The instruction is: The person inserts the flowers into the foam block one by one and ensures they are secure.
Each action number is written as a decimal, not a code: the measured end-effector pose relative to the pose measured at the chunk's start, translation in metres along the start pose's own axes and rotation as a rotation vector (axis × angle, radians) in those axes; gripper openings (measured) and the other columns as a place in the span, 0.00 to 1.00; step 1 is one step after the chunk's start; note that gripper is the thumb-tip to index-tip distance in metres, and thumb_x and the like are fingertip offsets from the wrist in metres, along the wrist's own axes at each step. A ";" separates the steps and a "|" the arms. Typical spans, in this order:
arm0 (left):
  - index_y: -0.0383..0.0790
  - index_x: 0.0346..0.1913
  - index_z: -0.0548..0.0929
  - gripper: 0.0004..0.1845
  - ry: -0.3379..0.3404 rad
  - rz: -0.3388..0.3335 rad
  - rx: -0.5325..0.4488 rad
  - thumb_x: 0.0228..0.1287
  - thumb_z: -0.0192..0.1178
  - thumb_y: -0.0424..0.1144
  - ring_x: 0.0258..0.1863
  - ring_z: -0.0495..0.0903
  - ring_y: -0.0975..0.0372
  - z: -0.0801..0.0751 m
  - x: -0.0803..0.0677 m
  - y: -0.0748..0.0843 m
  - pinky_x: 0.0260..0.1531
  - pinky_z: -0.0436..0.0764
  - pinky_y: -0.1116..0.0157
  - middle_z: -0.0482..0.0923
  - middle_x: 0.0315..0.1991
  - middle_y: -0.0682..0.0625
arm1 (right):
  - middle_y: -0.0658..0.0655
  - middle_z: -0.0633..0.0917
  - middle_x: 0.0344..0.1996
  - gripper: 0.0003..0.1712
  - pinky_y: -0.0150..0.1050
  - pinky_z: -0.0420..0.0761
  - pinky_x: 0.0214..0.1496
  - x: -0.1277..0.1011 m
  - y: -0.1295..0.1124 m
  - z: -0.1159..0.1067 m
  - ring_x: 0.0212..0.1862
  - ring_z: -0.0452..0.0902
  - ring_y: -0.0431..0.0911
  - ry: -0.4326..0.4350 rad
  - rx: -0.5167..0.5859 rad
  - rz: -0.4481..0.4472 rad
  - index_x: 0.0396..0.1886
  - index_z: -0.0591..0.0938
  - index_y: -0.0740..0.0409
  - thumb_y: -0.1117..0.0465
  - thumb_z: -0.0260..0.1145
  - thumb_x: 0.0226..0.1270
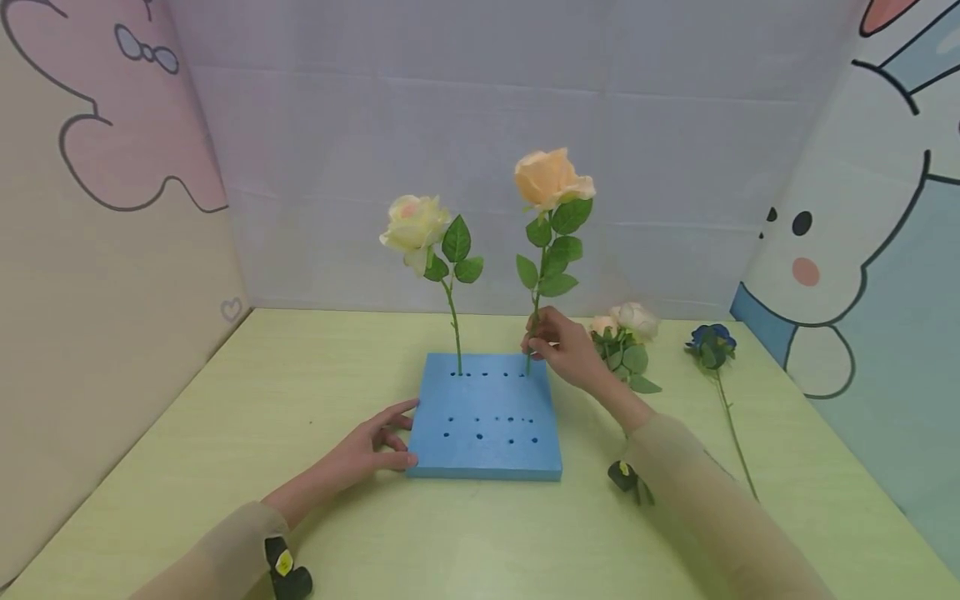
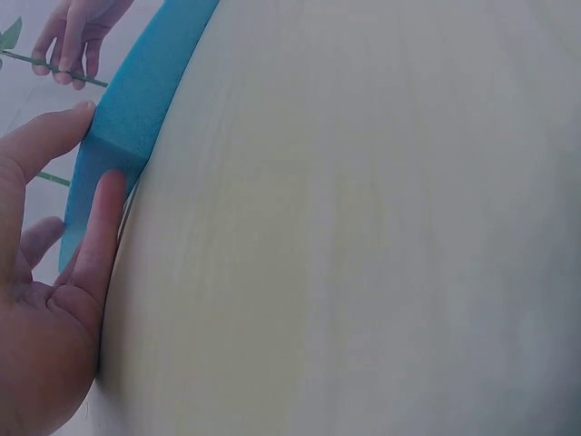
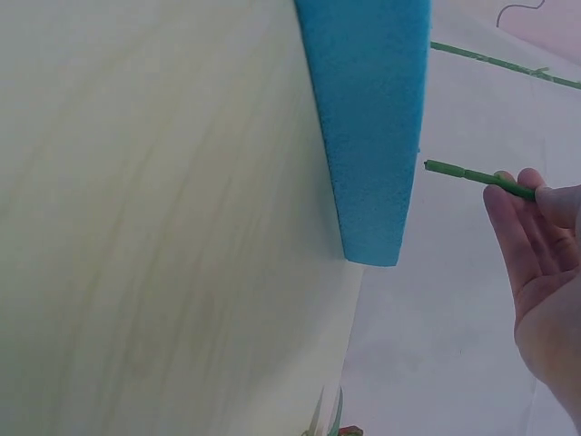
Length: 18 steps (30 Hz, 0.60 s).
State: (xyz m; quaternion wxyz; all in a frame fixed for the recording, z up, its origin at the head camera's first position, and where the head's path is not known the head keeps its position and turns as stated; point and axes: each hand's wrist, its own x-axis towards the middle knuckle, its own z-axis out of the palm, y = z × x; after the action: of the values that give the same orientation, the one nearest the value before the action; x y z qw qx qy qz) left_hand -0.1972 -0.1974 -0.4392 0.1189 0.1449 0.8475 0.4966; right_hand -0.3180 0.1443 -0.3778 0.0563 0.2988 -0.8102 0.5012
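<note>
My right hand (image 1: 564,346) pinches the green stem of a peach rose (image 1: 551,179), held upright over the back right of a blue board (image 1: 487,458) with rows of holes. In the right wrist view, the stem's lower end (image 3: 445,168) shows just off the board's face. A cream rose (image 1: 416,225) stands in a back-row hole toward the left, its bloom leaning left. My left hand (image 1: 367,446) rests against the board's left side, with its fingers extended and touching the edge. The left wrist view shows its fingertips on the board's side (image 2: 136,109).
Right of the board lie pale pink and peach roses (image 1: 633,321) with green leaves, partly behind my right arm. Farther right, a blue rose (image 1: 711,346) lies with its long stem toward the front. White cloth (image 1: 337,167) hangs behind the table (image 1: 225,400).
</note>
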 end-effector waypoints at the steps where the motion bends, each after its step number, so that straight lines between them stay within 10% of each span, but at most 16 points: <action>1: 0.50 0.76 0.60 0.44 0.001 0.002 -0.003 0.59 0.70 0.45 0.44 0.79 0.62 0.000 0.000 0.000 0.53 0.71 0.62 0.72 0.63 0.41 | 0.66 0.86 0.37 0.08 0.43 0.86 0.42 0.001 0.001 0.001 0.42 0.86 0.59 -0.001 0.001 -0.010 0.47 0.73 0.64 0.71 0.59 0.71; 18: 0.46 0.77 0.59 0.44 -0.014 0.041 -0.035 0.60 0.70 0.42 0.42 0.79 0.62 -0.002 0.000 -0.001 0.52 0.72 0.67 0.70 0.63 0.38 | 0.70 0.85 0.40 0.08 0.46 0.86 0.45 0.005 -0.003 0.004 0.44 0.86 0.61 -0.055 -0.002 0.047 0.47 0.74 0.69 0.67 0.55 0.75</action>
State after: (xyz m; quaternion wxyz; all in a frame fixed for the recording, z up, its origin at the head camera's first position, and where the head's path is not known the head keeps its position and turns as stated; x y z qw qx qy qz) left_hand -0.1976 -0.1994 -0.4390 0.1169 0.1637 0.8347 0.5126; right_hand -0.3202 0.1381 -0.3753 0.0225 0.2936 -0.8186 0.4931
